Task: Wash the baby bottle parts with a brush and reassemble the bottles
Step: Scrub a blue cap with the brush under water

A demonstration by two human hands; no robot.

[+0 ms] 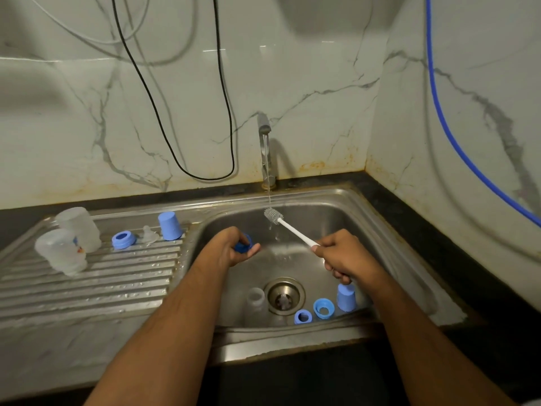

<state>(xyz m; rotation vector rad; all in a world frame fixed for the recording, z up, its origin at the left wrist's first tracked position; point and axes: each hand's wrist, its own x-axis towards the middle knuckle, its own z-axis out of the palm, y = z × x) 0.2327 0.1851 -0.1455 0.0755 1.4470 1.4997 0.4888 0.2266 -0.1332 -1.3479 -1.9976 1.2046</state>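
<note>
Reaching over the sink, both forearms are being extended: a blue ring is being pinched by the left hand, while the brush is being gripped by the right hand, bristles under the tap's stream.

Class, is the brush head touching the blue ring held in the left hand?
Apart. The head view shows the brush head under the tap water, with bare sink between it and the blue ring.

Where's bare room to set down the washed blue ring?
Free: the ribbed steel drainboard nearer the person, below the two frosted bottles, blue ring and blue cap. Crowded: the sink floor around the drain, with rings and a cap.
</note>
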